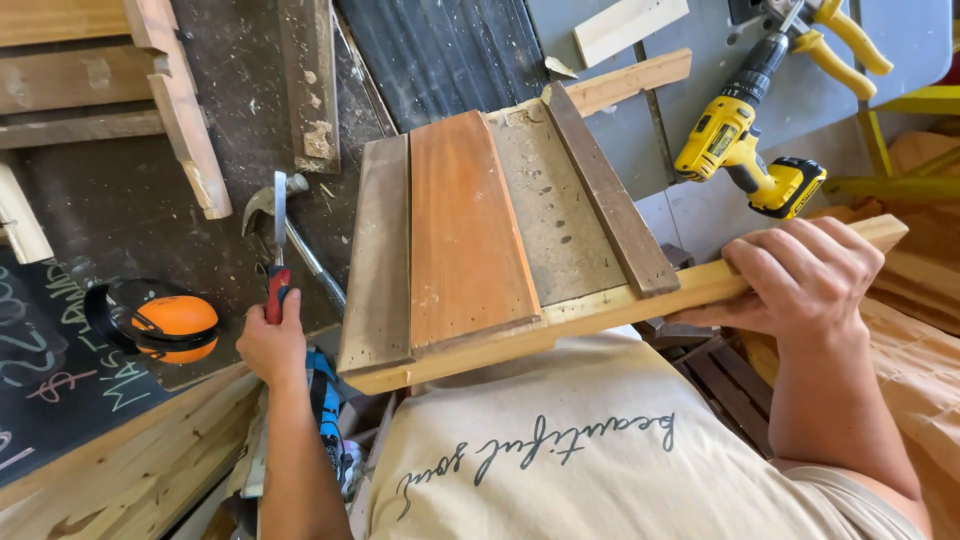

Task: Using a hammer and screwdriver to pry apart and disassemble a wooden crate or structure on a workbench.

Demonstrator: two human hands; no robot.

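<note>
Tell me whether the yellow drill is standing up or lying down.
Lying down. The yellow drill rests on its side on the grey saw table, chuck pointing up-right, battery end toward the right hand.

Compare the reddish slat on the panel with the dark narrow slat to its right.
The reddish slat is broad and warm orange-brown; the dark narrow slat is thin and dull brown. The reddish slat butts against a grey slat; the dark narrow slat stands apart across a bare gap. Both lie flat, ends on the pale rail gripped by the right hand.
</note>
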